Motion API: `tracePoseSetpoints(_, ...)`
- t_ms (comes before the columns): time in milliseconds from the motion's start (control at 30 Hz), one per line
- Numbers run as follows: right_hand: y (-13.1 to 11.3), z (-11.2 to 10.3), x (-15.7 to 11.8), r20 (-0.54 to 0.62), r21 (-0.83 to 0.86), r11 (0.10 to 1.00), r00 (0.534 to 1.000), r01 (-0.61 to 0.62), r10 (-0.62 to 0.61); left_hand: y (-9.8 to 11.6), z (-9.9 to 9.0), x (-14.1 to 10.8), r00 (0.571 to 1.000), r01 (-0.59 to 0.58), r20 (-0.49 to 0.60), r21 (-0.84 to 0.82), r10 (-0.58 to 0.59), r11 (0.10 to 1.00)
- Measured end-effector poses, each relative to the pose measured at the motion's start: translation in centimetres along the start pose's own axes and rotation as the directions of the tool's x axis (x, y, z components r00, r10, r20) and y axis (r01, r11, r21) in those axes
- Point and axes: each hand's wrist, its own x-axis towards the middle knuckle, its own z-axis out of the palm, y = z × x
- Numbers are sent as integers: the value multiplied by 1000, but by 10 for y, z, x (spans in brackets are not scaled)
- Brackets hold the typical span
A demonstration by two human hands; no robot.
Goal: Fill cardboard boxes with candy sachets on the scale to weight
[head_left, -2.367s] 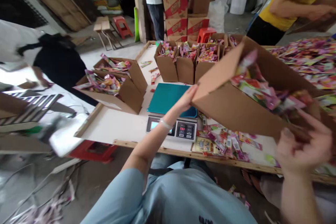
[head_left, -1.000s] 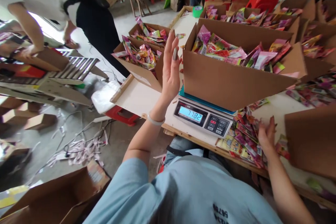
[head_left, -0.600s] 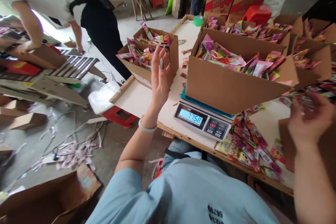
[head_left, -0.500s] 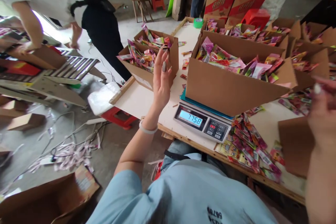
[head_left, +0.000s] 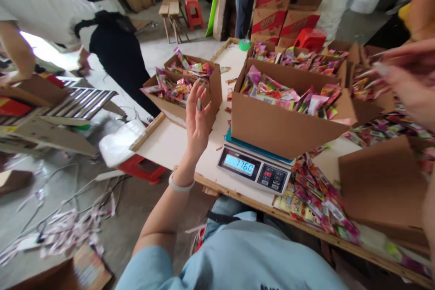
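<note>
My left hand (head_left: 198,122) is raised in the air left of the scale, fingers apart, holding nothing. My right hand (head_left: 404,79) is up at the right edge, blurred, above boxes of small packets; its fingers are stretched out. A carton (head_left: 285,120) filled with colourful packets stands on the digital scale (head_left: 253,170), whose display reads 7760. Loose packets (head_left: 319,192) lie in a pile right of the scale. Another carton (head_left: 377,181) stands at the right of the table.
Two packet-filled cartons (head_left: 176,108) stand at the table's left. More filled cartons (head_left: 351,54) are behind the scale, near green tape (head_left: 244,45). At far left, a person (head_left: 115,54) bends over a roller conveyor (head_left: 78,102). A red stool (head_left: 142,167) is below the table.
The display went from 7758 to 7760. My right hand has risen above the cartons at the right. The view has shifted slightly; my left hand stays raised.
</note>
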Motion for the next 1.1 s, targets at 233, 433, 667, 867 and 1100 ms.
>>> tracePoseSetpoints(233, -69, 38, 61, 696, -383, 874, 715, 300, 59, 12, 4, 7, 998, -59, -1, -48, 59, 997)
tracePoseSetpoints(433, -73, 91, 74, 864, -216, 873, 503, 436, -37, 7, 11, 4, 998, -63, -15, -40, 62, 997)
tracePoseSetpoints(667, -71, 25, 64, 752, -130, 960, 656, 247, -67, -26, 33, -5, 996, 77, 47, -59, -74, 995)
tracePoseSetpoints(867, -39, -50, -2, 220, -639, 753, 900, -159, 377, -84, 30, -21, 969, 177, 170, 46, -182, 983)
tracePoseSetpoints(1100, -8, 23, -53, 424, -86, 995, 906, 41, 0, -108, 22, -49, 854, 453, 225, 122, -469, 883)
